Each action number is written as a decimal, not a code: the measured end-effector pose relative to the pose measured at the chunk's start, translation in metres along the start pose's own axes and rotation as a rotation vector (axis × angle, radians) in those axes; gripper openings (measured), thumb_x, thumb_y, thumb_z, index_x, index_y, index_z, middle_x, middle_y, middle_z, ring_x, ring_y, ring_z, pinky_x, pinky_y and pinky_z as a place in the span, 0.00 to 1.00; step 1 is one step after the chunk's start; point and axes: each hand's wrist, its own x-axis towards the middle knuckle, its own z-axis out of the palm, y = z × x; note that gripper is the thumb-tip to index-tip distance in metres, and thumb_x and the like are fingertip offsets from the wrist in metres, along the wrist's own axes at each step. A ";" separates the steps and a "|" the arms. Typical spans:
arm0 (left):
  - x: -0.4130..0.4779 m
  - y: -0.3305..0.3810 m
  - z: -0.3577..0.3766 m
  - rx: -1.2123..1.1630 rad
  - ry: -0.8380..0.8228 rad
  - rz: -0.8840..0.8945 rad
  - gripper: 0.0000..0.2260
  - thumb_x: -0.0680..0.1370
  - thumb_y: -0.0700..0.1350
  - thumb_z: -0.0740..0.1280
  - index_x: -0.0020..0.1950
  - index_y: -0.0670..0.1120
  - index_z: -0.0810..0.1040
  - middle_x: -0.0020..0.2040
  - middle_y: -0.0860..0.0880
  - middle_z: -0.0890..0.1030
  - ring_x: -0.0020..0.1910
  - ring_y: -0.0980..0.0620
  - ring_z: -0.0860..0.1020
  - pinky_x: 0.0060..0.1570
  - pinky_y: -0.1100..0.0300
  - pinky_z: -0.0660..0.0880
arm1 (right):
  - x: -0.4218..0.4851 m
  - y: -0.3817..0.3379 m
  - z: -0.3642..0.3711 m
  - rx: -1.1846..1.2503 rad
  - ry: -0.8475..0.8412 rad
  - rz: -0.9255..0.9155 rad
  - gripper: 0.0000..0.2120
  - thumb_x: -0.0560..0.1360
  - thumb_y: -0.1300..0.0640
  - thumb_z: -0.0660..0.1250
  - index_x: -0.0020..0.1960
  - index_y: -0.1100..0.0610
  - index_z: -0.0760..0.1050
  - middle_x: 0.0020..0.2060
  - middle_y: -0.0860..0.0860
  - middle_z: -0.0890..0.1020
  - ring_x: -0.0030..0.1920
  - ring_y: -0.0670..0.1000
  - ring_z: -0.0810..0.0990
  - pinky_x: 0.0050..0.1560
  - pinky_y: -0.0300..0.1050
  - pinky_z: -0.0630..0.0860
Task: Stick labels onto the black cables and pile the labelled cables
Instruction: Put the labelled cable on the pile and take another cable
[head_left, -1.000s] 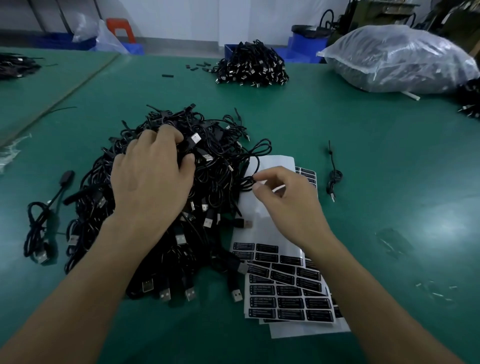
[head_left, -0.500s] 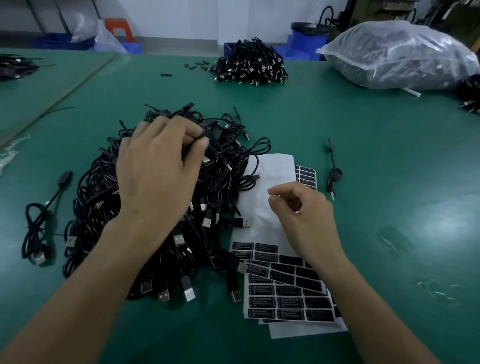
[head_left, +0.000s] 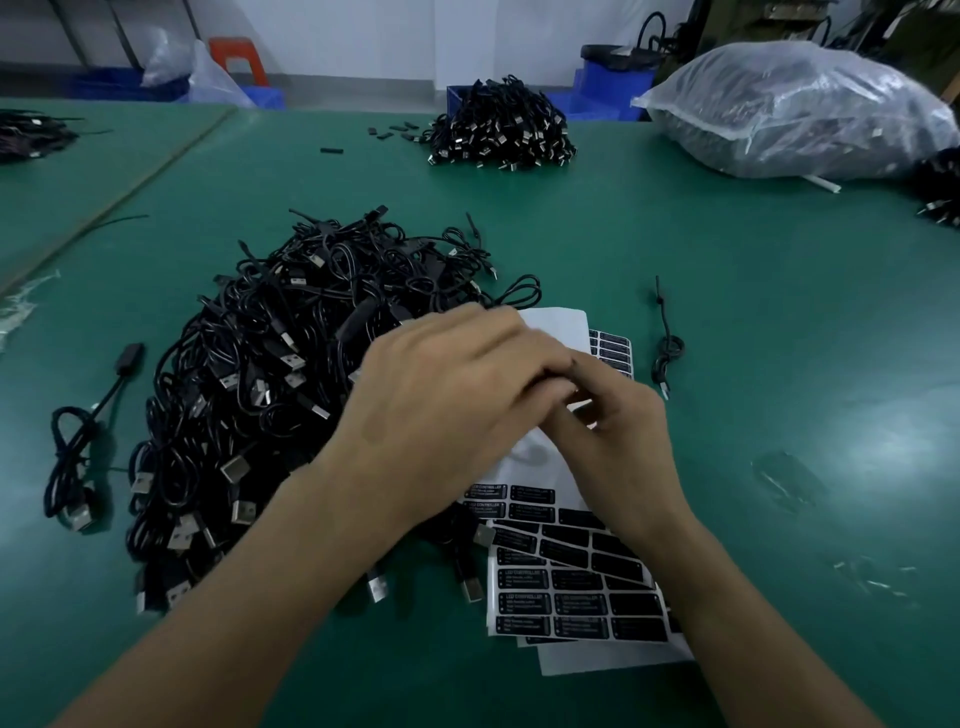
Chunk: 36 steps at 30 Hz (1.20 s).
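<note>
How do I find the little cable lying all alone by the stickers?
Start at the big tangled cable pile on the green table. Right of it lie white sticker sheets; right of those is the little cable. Unlike the piled ones, it lies by itself, thin and looped.

Green table (head_left: 753, 322), white wall (head_left: 363, 41).

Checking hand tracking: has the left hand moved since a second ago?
Yes. The left hand has shifted right, off the top of the cable pile and over the white label sheet, meeting the right hand.
</note>
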 end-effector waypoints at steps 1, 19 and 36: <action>0.001 -0.001 -0.001 -0.016 0.022 -0.084 0.06 0.79 0.47 0.69 0.52 0.46 0.83 0.43 0.52 0.83 0.40 0.49 0.81 0.40 0.50 0.80 | 0.000 -0.001 -0.001 -0.004 0.007 0.007 0.12 0.74 0.54 0.72 0.54 0.39 0.79 0.42 0.42 0.84 0.39 0.47 0.80 0.37 0.39 0.74; -0.002 -0.022 0.004 -0.689 -0.174 -0.643 0.03 0.79 0.48 0.70 0.49 0.53 0.84 0.37 0.51 0.84 0.33 0.59 0.80 0.36 0.67 0.76 | 0.002 -0.012 -0.004 0.484 0.027 0.197 0.12 0.76 0.64 0.70 0.50 0.48 0.84 0.45 0.53 0.86 0.45 0.51 0.81 0.42 0.38 0.78; 0.006 -0.019 -0.010 -0.787 -0.133 -0.634 0.08 0.80 0.42 0.68 0.41 0.45 0.79 0.26 0.60 0.73 0.24 0.62 0.69 0.28 0.73 0.65 | -0.003 -0.015 0.007 0.218 -0.196 0.073 0.14 0.76 0.61 0.71 0.46 0.41 0.77 0.35 0.40 0.79 0.35 0.42 0.75 0.38 0.35 0.72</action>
